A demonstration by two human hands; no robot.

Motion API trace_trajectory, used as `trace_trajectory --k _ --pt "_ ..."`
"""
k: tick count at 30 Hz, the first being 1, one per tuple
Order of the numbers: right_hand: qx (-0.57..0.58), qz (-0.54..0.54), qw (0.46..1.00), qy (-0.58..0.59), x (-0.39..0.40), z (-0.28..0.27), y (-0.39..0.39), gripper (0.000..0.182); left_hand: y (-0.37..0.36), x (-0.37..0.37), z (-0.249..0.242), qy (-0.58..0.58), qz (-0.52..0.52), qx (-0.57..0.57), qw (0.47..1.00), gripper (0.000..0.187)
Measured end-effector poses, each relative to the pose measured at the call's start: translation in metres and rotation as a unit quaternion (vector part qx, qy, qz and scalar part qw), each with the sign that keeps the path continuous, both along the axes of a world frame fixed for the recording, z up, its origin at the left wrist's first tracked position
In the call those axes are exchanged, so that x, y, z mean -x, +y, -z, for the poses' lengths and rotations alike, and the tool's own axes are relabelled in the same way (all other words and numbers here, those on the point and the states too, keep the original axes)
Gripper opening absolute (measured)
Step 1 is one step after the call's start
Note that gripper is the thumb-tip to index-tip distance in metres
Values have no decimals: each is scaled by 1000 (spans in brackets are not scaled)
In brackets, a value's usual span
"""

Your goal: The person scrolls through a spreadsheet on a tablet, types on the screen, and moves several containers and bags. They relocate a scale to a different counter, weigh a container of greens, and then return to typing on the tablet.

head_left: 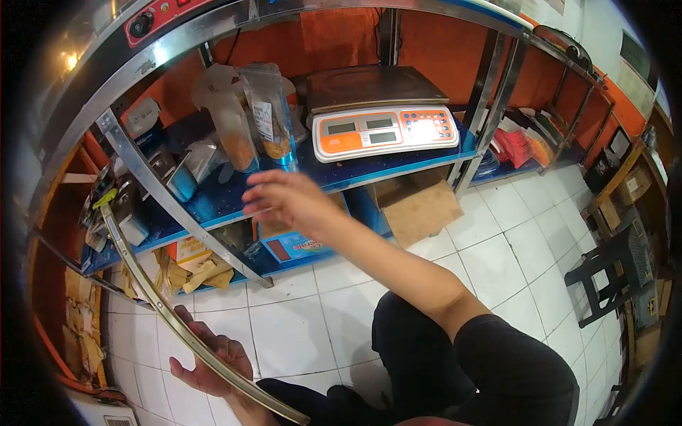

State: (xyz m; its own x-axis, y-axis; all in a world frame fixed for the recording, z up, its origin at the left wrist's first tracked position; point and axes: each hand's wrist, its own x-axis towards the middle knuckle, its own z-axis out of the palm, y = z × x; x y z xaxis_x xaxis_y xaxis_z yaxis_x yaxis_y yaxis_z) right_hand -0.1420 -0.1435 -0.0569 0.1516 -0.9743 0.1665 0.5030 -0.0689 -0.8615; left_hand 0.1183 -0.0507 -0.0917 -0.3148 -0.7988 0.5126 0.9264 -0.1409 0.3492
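A long curved metal strip (153, 291) with a yellow-green end piece runs from the left side down to the bottom. It crosses in front of my left hand (217, 358), whose thumb and fingers are apart; whether the palm touches the strip is unclear. My right hand (284, 202), slightly blurred, reaches over the shelf's front edge with fingers spread and nothing in them. Just beyond it stand a clear labelled pouch (273, 117) with orange-brown contents and another clear pouch (238, 142). An orange-and-white digital scale (387, 133) sits to their right.
The blue metal-framed shelf (398, 165) holds metal containers (131, 213) at the left. Below are a blue carton (302, 247) and an open cardboard box (419, 213). Red packets (511, 145) lie on the right shelf. A black stool (604, 277) stands on the tiled floor (497, 263).
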Motion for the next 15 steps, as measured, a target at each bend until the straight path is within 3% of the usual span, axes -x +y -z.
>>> trace_trajectory --k 2,4,9,11,15 --pt "-31 107 980 -164 14 -1 2 35 2 2 -4 -1 -15 -11 1000 69" --pt "-19 152 961 -230 34 -1 12 37 3 2 -4 1 -19 -19 1000 70" --pt "-33 271 929 -250 78 6 65 30 1 -3 3 2 -10 -36 999 72" --pt "-65 303 908 -283 98 13 67 51 1 0 2 7 -5 -37 999 72" --pt "-120 288 879 -361 125 6 62 69 4 -3 7 11 -16 -93 995 72"
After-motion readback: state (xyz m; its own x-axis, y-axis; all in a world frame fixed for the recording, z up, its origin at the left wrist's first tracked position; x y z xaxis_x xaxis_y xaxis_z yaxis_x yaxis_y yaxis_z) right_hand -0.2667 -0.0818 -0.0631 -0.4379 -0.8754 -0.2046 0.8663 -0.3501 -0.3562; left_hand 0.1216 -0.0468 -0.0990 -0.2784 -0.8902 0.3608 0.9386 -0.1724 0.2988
